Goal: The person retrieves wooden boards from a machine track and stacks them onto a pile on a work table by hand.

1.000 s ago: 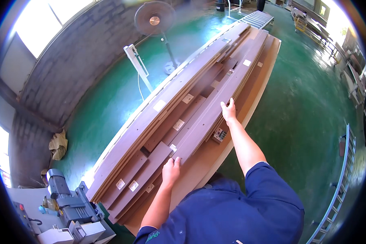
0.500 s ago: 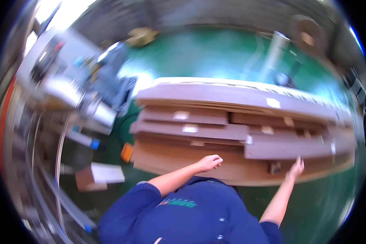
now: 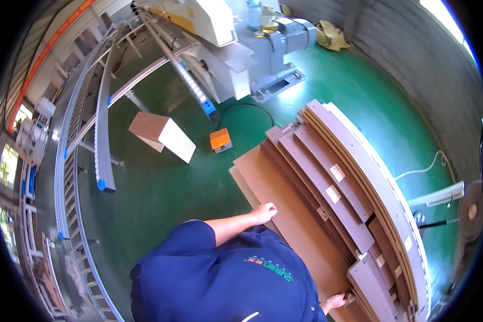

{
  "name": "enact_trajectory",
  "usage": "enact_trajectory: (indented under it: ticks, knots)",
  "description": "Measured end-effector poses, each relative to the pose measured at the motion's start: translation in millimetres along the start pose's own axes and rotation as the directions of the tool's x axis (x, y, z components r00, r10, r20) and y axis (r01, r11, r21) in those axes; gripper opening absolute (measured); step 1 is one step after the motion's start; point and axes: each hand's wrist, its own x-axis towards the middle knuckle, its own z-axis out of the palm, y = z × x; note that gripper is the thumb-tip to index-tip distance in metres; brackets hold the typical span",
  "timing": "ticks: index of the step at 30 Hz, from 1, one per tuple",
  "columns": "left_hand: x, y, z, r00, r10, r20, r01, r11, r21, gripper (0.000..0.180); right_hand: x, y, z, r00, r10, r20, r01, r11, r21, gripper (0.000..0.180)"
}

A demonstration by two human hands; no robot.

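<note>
Floor layout: board stack (image 3: 327, 193) at right; box (image 3: 163, 137) and pedal (image 3: 220, 139) left of it; machine (image 3: 241, 48) behind; conveyor (image 3: 99, 123) far left.

A glossy green floor (image 3: 161, 188) spreads under a grey machine (image 3: 241, 48), a long roller conveyor (image 3: 91, 118), a grey brick wall (image 3: 413, 59) and a small orange box (image 3: 220, 139), with daylight glaring top right.

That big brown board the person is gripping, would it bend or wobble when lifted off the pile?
The brown board is long, wide and thin, so it would probably flex in the middle. The left hand and right hand grip it far apart, suggesting it is awkward. Lying flat on the stack of panels, it should slide rather than tip.
</note>
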Motion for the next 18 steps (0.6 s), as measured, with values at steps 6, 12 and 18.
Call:
enact_trajectory:
  ticks: [6,12,18]
  knots:
    - [17,4,-13,0.985,0.112,-0.131,-0.093,0.986,0.140,0.031,-64,-18,28,0.923,0.273,0.273,-0.286,0.958,0.008,0.006]
    - [53,29,-55,0.984,-0.076,-0.164,-0.013,0.874,-0.486,0.022,-83,-13,45,0.795,0.327,0.511,-0.301,0.944,-0.136,0.022]
    - [77,110,-139,0.942,-0.108,-0.316,-0.203,0.566,-0.799,0.022,-89,-23,48,0.719,0.360,0.594,-0.349,0.927,-0.139,0.022]
